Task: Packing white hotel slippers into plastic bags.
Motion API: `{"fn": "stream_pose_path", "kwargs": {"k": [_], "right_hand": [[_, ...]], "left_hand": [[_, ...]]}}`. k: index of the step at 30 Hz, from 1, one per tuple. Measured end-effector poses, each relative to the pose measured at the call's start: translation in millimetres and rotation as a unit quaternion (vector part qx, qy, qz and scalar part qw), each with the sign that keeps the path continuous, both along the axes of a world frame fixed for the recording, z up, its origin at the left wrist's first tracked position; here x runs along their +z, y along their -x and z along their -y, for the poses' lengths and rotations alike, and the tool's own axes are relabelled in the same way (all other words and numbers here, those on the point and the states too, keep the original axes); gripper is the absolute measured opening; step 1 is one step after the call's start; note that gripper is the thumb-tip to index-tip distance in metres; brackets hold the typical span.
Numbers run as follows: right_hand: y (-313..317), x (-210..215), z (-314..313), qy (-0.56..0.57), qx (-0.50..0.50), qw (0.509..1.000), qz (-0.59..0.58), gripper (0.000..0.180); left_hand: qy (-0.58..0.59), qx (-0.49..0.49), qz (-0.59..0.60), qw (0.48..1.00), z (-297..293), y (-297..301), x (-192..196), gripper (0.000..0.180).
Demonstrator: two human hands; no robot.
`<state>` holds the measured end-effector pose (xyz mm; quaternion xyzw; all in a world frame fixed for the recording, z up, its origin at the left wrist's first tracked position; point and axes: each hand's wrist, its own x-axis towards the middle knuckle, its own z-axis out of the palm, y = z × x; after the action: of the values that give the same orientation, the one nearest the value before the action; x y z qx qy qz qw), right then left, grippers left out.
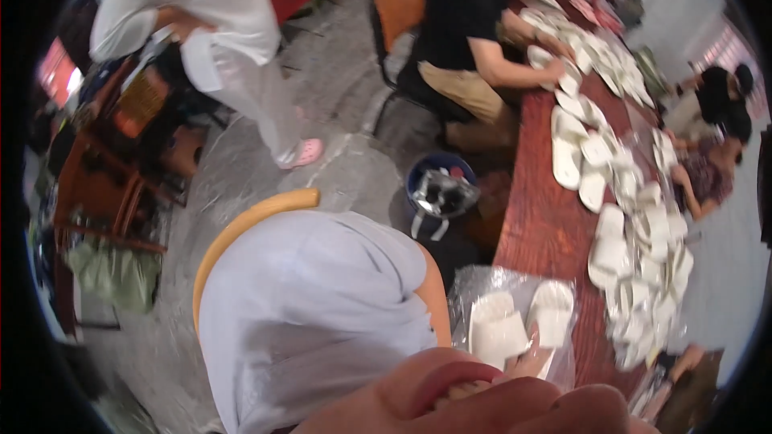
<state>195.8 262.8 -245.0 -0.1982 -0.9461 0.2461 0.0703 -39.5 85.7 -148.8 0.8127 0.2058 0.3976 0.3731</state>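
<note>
A pair of white slippers (497,329) lies in a clear plastic bag (468,283) at the near end of the table. What appears to be my left hand (527,362) reaches in from below and grips the right-hand slipper (552,313) near its heel; most of its fingers are hidden. A bare part of my arm (437,293) shows beside the grey sleeve. My right hand is not visible. Many more white slippers (607,253) lie heaped along the table, close to the bag.
The red-brown table (535,193) runs away to the upper right. A co-worker in black (458,20) handles slippers there; others sit across. A blue bin (418,177) stands left of the table. Someone in white (229,24) stands at upper left, near stacked chairs (96,185).
</note>
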Motion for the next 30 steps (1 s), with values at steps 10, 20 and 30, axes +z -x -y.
{"fn": "stream_pose_path", "kwargs": {"k": [10, 20, 30], "right_hand": [[-36, 37, 31, 0.120, -0.155, 0.975, -0.104, 0.058], [-39, 73, 78, 0.103, -0.260, 0.958, -0.060, 0.054], [-117, 42, 124, 0.133, -0.376, 0.917, -0.015, 0.040]], "left_hand": [[0.107, 0.353, -0.005, 0.930, -116, -21, -11, 0.035], [0.138, 0.363, -0.198, 0.900, -147, -27, -91, 0.032], [0.029, 0.472, -0.250, 0.845, -130, -41, -107, 0.027]]}}
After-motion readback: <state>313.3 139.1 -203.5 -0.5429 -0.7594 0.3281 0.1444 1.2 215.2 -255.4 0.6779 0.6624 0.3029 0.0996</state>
